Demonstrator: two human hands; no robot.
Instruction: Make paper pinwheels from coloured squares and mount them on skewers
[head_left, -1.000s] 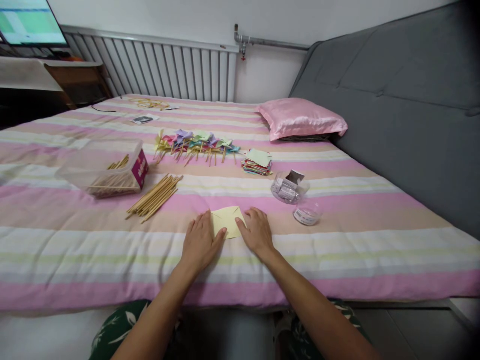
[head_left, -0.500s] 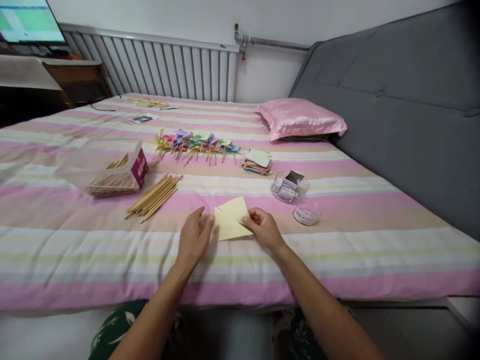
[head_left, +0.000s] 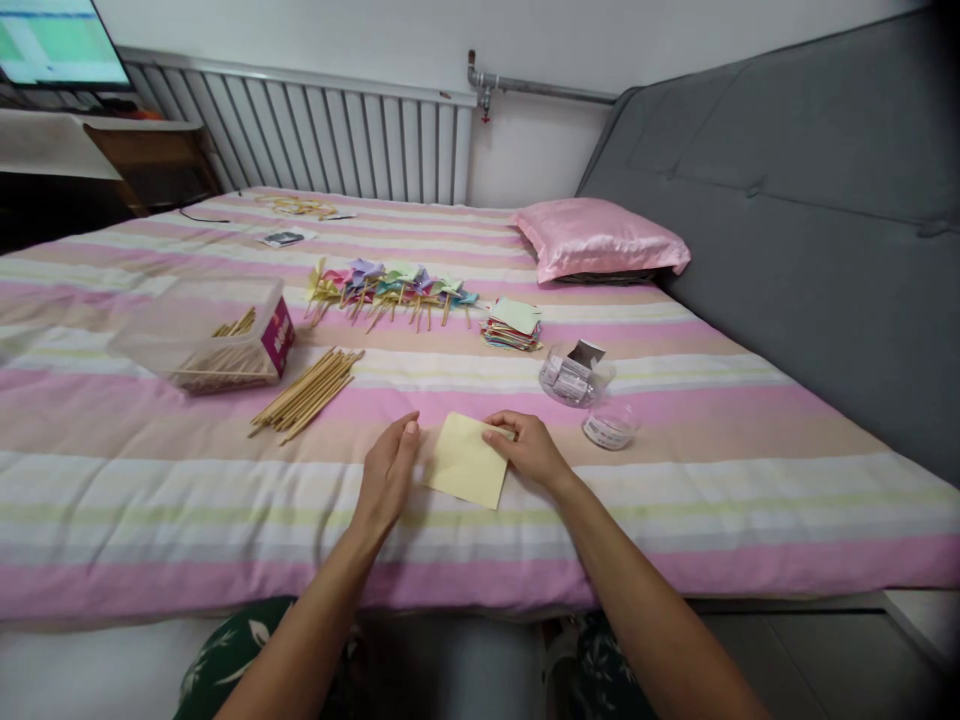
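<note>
Both forearms bare, no sleeves, watch or rings. Lap garment (head_left: 225, 660): dark green fabric with pale leaf print.

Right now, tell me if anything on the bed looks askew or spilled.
Nothing is spilled. The yellow paper lies turned at an angle to the blanket stripes, right hand on its far edge, left hand beside it. The wooden sticks lie loose outside their clear box.

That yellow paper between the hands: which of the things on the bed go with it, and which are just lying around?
In use: yellow paper, right hand, left hand, paper stack, wooden sticks, finished pinwheels.
Lying about: pink pillow, monitor, radiator.
</note>
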